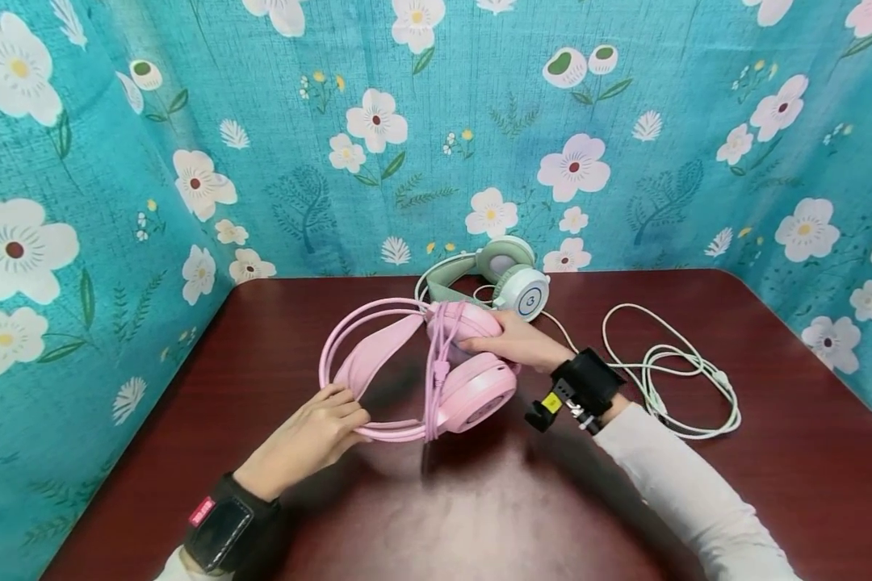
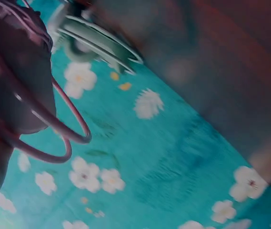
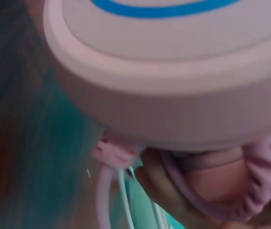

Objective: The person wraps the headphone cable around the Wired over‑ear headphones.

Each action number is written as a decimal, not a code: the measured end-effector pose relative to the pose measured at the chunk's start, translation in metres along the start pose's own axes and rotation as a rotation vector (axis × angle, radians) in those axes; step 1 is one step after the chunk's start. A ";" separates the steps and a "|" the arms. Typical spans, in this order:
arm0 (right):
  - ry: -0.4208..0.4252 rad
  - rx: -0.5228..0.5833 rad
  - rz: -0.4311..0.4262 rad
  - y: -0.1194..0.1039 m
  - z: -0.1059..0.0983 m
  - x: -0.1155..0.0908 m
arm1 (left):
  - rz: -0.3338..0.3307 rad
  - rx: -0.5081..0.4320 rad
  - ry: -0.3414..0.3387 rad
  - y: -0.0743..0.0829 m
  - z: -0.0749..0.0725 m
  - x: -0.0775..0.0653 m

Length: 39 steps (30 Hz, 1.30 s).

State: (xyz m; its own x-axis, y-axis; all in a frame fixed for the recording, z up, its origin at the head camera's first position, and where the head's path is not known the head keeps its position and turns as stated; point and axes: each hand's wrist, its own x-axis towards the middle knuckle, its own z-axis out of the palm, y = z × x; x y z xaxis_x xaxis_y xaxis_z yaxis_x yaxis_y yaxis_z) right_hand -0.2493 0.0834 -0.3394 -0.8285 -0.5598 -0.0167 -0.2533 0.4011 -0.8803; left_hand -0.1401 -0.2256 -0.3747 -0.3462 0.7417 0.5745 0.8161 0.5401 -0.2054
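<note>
Pink headphones (image 1: 477, 392) are held above the table between both hands, their pink cable (image 1: 441, 369) wound around the ear cups. My left hand (image 1: 318, 432) grips the double-hoop headband at its near left side. With the right hand (image 1: 521, 343) I hold the far ear cup, thumb on its inner side. Close up in the right wrist view, an ear cup (image 3: 173, 109) with a blue ring fills the top, and part of the right hand (image 3: 164, 186) shows beneath it. The left wrist view has the pink hoops (image 2: 40, 114) at its left.
Pale green headphones (image 1: 523, 292) lie at the back of the dark red table (image 1: 291, 339), just behind the pink pair. Their light cable (image 1: 686, 373) loops across the right side. A teal flowered curtain (image 1: 276, 121) encloses the table's back and sides.
</note>
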 end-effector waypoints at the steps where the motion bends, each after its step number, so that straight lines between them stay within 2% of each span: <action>1: -0.008 0.006 -0.005 -0.001 0.005 0.006 | -0.019 0.004 -0.006 -0.002 -0.002 -0.005; 6: -0.024 0.006 0.003 0.000 0.029 0.031 | -0.108 0.040 -0.048 -0.007 -0.007 -0.026; 11: -0.047 0.055 0.032 0.009 0.052 0.051 | -0.160 0.055 -0.092 -0.015 -0.002 -0.043; 14: -0.015 0.009 0.068 0.013 0.061 0.060 | -0.200 0.077 -0.141 -0.019 0.003 -0.049; 17: 0.027 -0.093 0.106 0.012 0.065 0.066 | -0.285 0.102 -0.221 -0.022 0.007 -0.051; 21: 0.077 -0.171 0.158 0.009 0.068 0.073 | -0.382 0.109 -0.300 -0.029 0.012 -0.048; 27: 0.147 -0.257 0.198 0.006 0.068 0.080 | -0.368 0.137 -0.305 -0.049 0.020 -0.041; 31: 0.184 -0.359 0.214 0.005 0.069 0.085 | -0.434 0.128 -0.312 -0.060 0.020 -0.035; 35: 0.219 -0.406 0.253 0.003 0.070 0.087 | -0.531 0.066 -0.326 -0.061 0.016 -0.025; 39: 0.221 -0.360 0.284 0.002 0.070 0.088 | -0.567 -0.036 -0.301 -0.054 0.009 -0.011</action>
State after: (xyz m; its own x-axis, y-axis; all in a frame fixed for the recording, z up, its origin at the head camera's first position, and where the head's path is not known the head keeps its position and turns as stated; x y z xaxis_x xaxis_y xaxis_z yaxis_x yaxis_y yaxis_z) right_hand -0.2878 -0.0153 -0.3758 -0.9657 -0.2412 -0.0962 -0.1267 0.7612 -0.6360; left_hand -0.1848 -0.2593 -0.3773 -0.8391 0.4265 0.3375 0.4810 0.8716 0.0945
